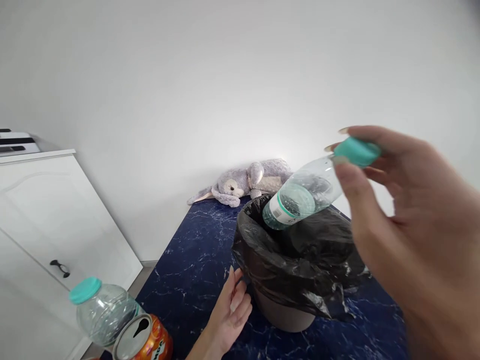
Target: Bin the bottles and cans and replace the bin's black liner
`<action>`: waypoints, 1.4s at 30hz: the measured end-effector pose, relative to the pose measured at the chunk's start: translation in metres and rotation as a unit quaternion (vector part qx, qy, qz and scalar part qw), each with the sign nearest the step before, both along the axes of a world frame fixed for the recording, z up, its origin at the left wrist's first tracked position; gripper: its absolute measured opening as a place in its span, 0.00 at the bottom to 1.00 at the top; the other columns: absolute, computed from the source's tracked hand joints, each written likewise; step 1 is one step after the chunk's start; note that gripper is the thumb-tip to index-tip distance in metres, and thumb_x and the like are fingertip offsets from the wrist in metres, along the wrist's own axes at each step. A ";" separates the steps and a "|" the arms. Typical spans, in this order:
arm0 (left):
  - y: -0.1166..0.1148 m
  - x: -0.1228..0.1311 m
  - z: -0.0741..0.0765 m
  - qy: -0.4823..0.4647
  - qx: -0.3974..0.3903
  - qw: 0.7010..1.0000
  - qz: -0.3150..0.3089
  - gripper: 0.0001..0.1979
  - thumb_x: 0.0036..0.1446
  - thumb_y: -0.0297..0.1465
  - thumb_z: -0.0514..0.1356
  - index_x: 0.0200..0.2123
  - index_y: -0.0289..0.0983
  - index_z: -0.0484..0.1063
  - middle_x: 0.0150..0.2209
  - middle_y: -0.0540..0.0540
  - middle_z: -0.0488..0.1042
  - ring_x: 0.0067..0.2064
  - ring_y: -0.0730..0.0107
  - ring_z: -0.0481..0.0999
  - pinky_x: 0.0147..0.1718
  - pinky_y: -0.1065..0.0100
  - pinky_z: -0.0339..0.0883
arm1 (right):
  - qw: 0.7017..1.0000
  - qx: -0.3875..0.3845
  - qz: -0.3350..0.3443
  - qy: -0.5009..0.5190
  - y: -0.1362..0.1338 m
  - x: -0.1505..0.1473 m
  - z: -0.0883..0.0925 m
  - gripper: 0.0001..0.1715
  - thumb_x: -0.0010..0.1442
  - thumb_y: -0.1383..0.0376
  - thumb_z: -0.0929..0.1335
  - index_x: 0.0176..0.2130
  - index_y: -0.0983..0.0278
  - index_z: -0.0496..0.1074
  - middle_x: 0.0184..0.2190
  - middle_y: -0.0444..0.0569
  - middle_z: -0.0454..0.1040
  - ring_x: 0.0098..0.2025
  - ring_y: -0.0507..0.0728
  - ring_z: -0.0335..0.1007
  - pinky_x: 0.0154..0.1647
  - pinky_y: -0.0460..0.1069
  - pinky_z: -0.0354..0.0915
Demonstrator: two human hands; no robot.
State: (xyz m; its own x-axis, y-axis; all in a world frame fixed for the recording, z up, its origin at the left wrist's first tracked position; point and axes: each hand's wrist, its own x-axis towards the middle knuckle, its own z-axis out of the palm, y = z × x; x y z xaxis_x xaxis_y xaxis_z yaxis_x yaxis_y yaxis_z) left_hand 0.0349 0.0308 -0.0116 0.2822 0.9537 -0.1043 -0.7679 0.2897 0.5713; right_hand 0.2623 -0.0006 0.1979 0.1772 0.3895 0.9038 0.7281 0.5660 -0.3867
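Observation:
A clear plastic bottle point(313, 186) with a turquoise cap and a white label is tilted, its base down in the mouth of a trash bin point(287, 315) lined with a black bag point(277, 267). My right hand point(397, 200) grips the bottle by its cap from the upper right. Close by the bin's left side is my left hand point(232, 315), fingers curled, with no object visible in them. Whether its fingertips touch the bag is unclear. At the lower left stand an orange soda can point(159, 340), opened on top, and another clear bottle point(103, 310) with a turquoise cap.
The bin stands on a dark blue marbled tabletop point(187, 270). A grey plush bunny point(243, 182) lies behind it, against the white wall. To the left is a white cabinet point(63, 210) with a black handle and a white and black device point(17, 142) on top.

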 end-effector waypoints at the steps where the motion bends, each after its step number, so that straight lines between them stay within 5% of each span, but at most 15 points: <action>1: -0.001 0.000 0.000 0.002 0.002 1.000 -0.001 0.21 0.52 0.43 0.78 0.27 0.37 0.72 0.14 0.62 0.56 0.14 0.83 0.44 0.14 0.76 0.45 | 1.000 -0.007 -0.005 0.005 0.005 -0.003 0.000 0.21 0.75 0.60 0.67 0.65 0.57 0.69 0.56 0.51 0.78 0.56 0.61 0.77 0.41 0.52 0.75; 4: -0.002 0.000 0.002 0.032 0.014 0.999 -0.008 0.27 0.53 0.42 0.78 0.20 0.37 0.64 0.14 0.60 0.55 0.16 0.83 0.44 0.16 0.76 0.49 | 0.998 -0.054 0.023 -0.024 0.018 -0.003 -0.001 0.16 0.74 0.61 0.68 0.60 0.57 0.73 0.52 0.48 0.81 0.51 0.60 0.79 0.32 0.50 0.71; 14: 0.002 0.003 -0.001 0.071 -0.020 0.997 -0.023 0.35 0.48 0.44 0.79 0.13 0.39 0.57 0.12 0.58 0.52 0.17 0.81 0.49 0.21 0.75 0.58 | 0.959 -0.209 0.104 -0.164 0.037 -0.002 -0.014 0.16 0.71 0.68 0.70 0.56 0.56 0.74 0.51 0.42 0.81 0.48 0.59 0.79 0.37 0.51 0.72; 17: 0.003 0.002 0.000 0.065 -0.042 0.997 -0.019 0.35 0.46 0.43 0.80 0.13 0.39 0.57 0.12 0.58 0.54 0.17 0.81 0.50 0.22 0.74 0.58 | 0.944 -0.251 0.125 -0.174 0.038 -0.004 -0.014 0.14 0.71 0.62 0.71 0.55 0.55 0.76 0.51 0.41 0.82 0.49 0.60 0.80 0.41 0.54 0.73; 23: 0.003 0.001 -0.001 0.063 -0.069 0.995 -0.018 0.33 0.44 0.43 0.81 0.14 0.39 0.59 0.13 0.58 0.55 0.18 0.80 0.52 0.23 0.73 0.60 | 0.960 -0.240 0.137 -0.035 0.040 -0.001 -0.007 0.13 0.74 0.55 0.67 0.50 0.55 0.79 0.45 0.43 0.84 0.47 0.60 0.81 0.43 0.55 0.74; 27: 0.002 0.001 -0.001 0.081 -0.075 0.994 -0.020 0.34 0.43 0.45 0.81 0.13 0.40 0.59 0.14 0.58 0.55 0.19 0.79 0.53 0.25 0.73 0.61 | 0.956 -0.243 0.142 0.087 0.055 0.017 -0.009 0.20 0.72 0.47 0.68 0.50 0.56 0.80 0.49 0.49 0.83 0.53 0.63 0.79 0.53 0.59 0.74; 31: 0.000 0.003 0.003 0.089 -0.058 0.994 -0.022 0.33 0.43 0.46 0.81 0.15 0.39 0.61 0.15 0.58 0.54 0.20 0.79 0.51 0.24 0.72 0.59 | 0.916 -0.285 0.223 0.173 0.079 0.035 -0.021 0.27 0.69 0.41 0.69 0.51 0.58 0.80 0.54 0.54 0.81 0.58 0.65 0.77 0.65 0.63 0.68; 35: -0.001 0.005 0.006 0.103 -0.035 0.993 -0.035 0.33 0.45 0.47 0.80 0.15 0.39 0.60 0.15 0.58 0.52 0.20 0.78 0.48 0.24 0.73 0.58 | 0.846 -0.339 0.324 0.256 0.099 0.044 -0.035 0.31 0.72 0.39 0.64 0.51 0.58 0.80 0.57 0.53 0.80 0.61 0.63 0.75 0.71 0.58 0.63; 39: -0.001 0.005 0.006 0.110 -0.022 0.993 -0.039 0.32 0.47 0.49 0.79 0.16 0.39 0.61 0.15 0.58 0.52 0.21 0.77 0.47 0.25 0.72 0.57 | 0.771 -0.384 0.402 0.311 0.117 0.049 -0.052 0.36 0.73 0.37 0.57 0.57 0.56 0.77 0.65 0.50 0.73 0.60 0.65 0.76 0.60 0.61 0.74; 42: 0.000 0.005 0.004 0.100 -0.017 0.994 -0.031 0.31 0.49 0.47 0.78 0.18 0.38 0.61 0.16 0.58 0.53 0.21 0.78 0.47 0.25 0.72 0.56 | 0.742 -0.379 0.453 0.318 0.128 0.053 -0.059 0.38 0.74 0.39 0.54 0.62 0.58 0.73 0.68 0.54 0.70 0.60 0.65 0.77 0.56 0.61 0.76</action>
